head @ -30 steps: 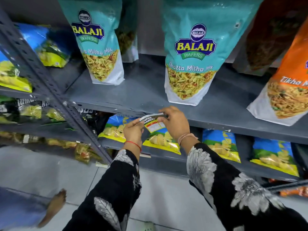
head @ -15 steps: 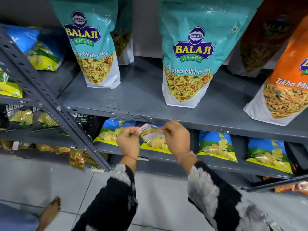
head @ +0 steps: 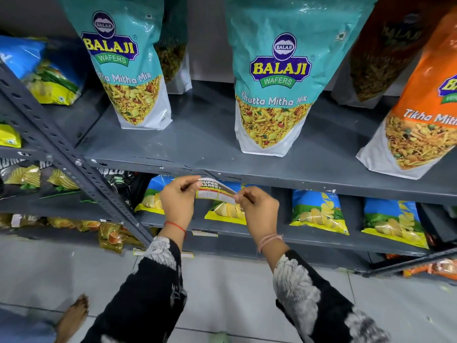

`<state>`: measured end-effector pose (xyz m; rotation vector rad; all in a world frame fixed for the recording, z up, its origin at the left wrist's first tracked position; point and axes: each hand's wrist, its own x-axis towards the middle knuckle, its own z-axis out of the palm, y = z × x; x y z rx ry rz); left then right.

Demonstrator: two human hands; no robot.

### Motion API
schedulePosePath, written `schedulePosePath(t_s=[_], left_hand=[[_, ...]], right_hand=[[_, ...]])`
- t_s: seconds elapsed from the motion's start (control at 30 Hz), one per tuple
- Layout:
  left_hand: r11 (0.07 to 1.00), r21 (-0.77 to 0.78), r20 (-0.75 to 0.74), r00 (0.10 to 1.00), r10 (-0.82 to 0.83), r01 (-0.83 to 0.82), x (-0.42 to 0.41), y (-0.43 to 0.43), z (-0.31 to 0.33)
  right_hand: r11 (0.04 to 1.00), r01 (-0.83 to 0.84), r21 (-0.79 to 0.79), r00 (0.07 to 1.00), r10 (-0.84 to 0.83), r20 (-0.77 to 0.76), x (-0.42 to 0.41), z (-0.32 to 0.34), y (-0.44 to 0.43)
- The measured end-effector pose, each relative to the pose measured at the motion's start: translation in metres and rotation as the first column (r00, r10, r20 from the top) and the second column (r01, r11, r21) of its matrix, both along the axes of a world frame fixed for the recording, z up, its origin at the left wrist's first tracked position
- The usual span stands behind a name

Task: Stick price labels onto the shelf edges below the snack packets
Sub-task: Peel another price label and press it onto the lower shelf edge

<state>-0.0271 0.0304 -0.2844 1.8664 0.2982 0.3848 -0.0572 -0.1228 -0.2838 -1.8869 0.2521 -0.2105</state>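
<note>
A white, red and yellow price label is pinched between both hands just below the grey shelf edge. My left hand holds its left end and my right hand pinches its right end; the label curves between them. On the shelf above stand two teal Khatta Mitha Mix packets and an orange Tikha Mitha packet. The label hangs apart from the shelf edge, below and left of the middle teal packet.
Blue and yellow chip packets lie on the lower shelf behind my hands. A slanted grey perforated upright crosses the left side. Another label sits on the lower shelf edge. A bare foot stands on the tiled floor at lower left.
Both hands dropped slightly away from the shelf edge and drew apart, stretching the label out between them. The view has shifted closer to the shelf.
</note>
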Motion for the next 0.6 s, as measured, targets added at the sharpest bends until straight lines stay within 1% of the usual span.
schedulePosePath(t_s=[0.13,0.43,0.6], left_hand=[[0.998,0.025,-0.026,0.998,0.059,-0.058,0.013,0.006,-0.002],[0.987,0.097,-0.053,0.989,0.138,-0.132,0.017,0.006,0.006],[0.979,0.075,-0.064,0.979,0.193,-0.188,0.016,0.000,0.006]], right_hand=[[0.973,-0.064,-0.223,0.995,0.079,0.063,0.018,0.004,0.004],[0.945,-0.053,-0.322,0.996,0.073,0.052,0.036,0.011,0.013],[0.931,-0.043,-0.363,0.999,0.051,0.012,0.037,0.014,0.016]])
